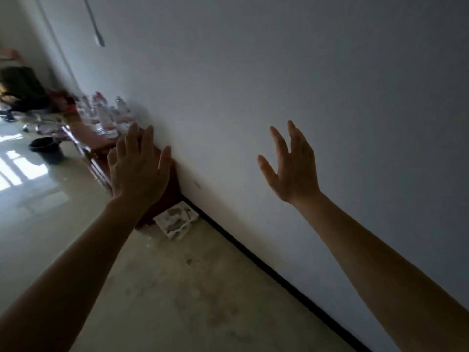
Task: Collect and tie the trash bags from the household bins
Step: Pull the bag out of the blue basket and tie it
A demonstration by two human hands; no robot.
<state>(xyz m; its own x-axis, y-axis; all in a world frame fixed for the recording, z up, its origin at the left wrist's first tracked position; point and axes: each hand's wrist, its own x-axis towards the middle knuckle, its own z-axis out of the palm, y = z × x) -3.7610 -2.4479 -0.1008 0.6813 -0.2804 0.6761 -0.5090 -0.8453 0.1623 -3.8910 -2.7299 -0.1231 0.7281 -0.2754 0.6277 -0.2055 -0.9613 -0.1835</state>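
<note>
Wall (279, 72) plain pale grey-white, no pattern, with black skirting strip (266, 268) along its base. Floor (177, 288) glossy cream-beige with darker smudgy marks; bright white window reflections at far left. Table (101, 146) dark red-brown. Bottles (106, 115) on it clear with red-and-white labels, blurred. Bucket (47, 149) dark, black or charcoal. Flat packaging (176, 221) on floor white with brownish patches. Dark olive-black bulk (20, 85) far left, blurred, cannot tell what. Both forearms bare, no sleeves.
</note>
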